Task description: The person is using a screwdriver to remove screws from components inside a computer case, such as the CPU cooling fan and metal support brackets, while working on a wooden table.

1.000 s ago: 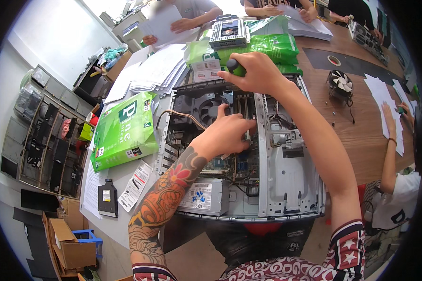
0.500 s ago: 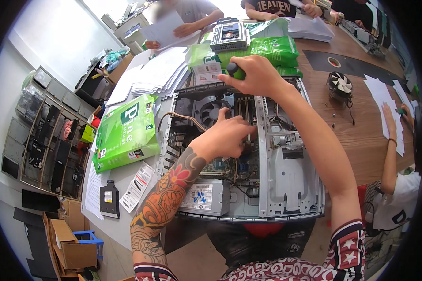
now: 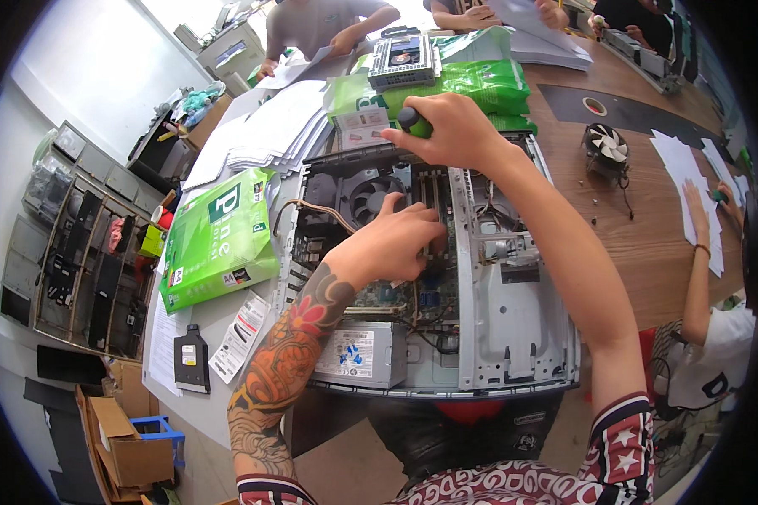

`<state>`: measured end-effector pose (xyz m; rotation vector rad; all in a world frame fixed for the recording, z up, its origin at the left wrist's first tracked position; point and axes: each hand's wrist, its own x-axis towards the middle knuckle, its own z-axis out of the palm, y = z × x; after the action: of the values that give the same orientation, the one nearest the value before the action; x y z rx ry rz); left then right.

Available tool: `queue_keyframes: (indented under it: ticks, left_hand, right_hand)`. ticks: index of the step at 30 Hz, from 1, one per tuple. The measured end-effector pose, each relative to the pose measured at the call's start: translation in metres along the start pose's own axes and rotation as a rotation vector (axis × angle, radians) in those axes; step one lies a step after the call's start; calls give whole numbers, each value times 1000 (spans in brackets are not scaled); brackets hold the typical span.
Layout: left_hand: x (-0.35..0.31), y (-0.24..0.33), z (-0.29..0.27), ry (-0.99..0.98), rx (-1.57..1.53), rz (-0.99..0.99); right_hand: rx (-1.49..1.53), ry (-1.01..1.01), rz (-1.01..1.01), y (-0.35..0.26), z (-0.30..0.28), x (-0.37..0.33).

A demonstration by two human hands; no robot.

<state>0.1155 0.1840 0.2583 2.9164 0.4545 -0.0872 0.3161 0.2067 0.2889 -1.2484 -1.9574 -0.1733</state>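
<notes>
An opened desktop computer case (image 3: 520,337) lies flat before me, its circuit board (image 3: 387,295), black fan (image 3: 373,200) and silver power supply (image 3: 358,358) exposed. My left hand (image 3: 387,244) reaches in over the board beside the fan, palm down and fingers bent but apart; some fingertips are hidden among the parts, and I see nothing held. Above the case's far edge, my right hand (image 3: 463,135) is closed around a screwdriver (image 3: 414,123) with a black and green handle. Its blade is not visible.
Left of the case lie a green paper pack (image 3: 219,240) and a black drive-like part (image 3: 192,360). Beyond it, a metal drive unit (image 3: 403,61) rests on green packs. A cooler fan (image 3: 606,147) and loose screws are on the right. Other people work around the table.
My left hand has shifted slightly left and lower over the board. My right hand still holds the screwdriver, a little further left. Across the table, a person's paper has been lowered.
</notes>
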Motion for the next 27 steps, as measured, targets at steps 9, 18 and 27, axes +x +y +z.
queue_keyframes:
  ticks: [9,18,27]
  left_hand:
    - [0,-2,-1,0,29,11]
    - [0,0,-1,31,60,29]
    - [1,1,0,19,35,36]
  right_hand:
    - [12,26,-16,1,2,0]
    - [-1,7,-2,0,1,0]
    - [3,-11,17,-2,-1,0]
